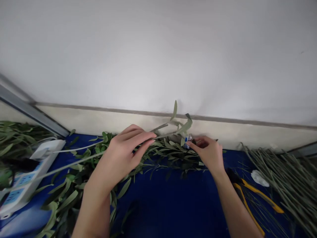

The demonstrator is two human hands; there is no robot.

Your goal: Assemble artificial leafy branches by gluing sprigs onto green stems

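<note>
My left hand (126,148) pinches a thin leafy sprig (177,124) by its stem, and the sprig's tip points up toward the wall. My right hand (208,150) closes its fingertips on a small blue and white object (188,138) right beside the sprig's leaves; what it is I cannot tell. Both hands hover over a long garland of green leaves (168,152) lying across the blue table cover (173,201).
A white power strip (27,175) with cables lies at the left on leaves. Yellow-handled cutters (257,195) and a crumpled white scrap (259,178) sit at the right, beside a pile of bare green stems (284,175). A white wall stands just behind.
</note>
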